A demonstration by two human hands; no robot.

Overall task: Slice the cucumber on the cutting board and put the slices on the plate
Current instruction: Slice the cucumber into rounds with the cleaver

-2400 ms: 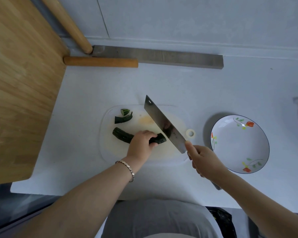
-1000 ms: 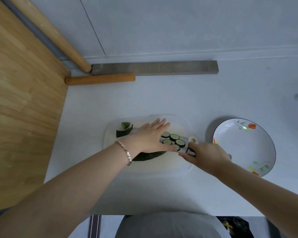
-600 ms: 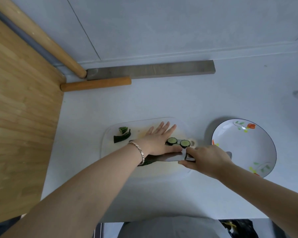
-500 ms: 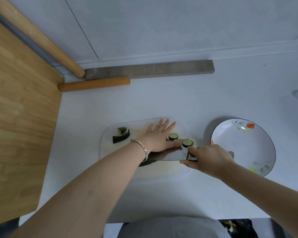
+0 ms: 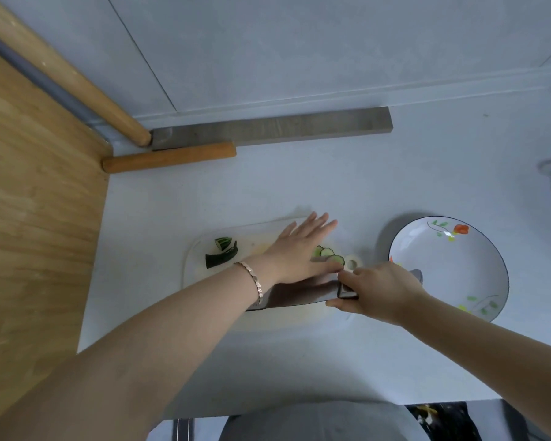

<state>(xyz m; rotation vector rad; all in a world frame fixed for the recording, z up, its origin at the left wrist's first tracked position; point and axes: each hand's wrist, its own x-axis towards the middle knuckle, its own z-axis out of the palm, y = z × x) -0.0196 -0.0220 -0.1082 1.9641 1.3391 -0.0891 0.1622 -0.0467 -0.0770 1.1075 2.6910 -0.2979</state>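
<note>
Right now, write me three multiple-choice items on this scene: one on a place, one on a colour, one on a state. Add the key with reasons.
1. Where is the plate relative to the cutting board?
A. On top of it
B. To its right
C. To its left

2. What colour is the largest flower painted on the plate?
A. Blue
B. Purple
C. Orange-red

3. How is the left hand placed?
A. Fingers straight, laid over the cucumber slices
B. Clenched in a fist
C. Gripping the plate's rim

Key: B, the plate sits on the counter beyond the board's right end; C, the bloom near the far rim is orange-red; A, its straight fingers lie over the slices, while the right hand grips the knife.
</note>
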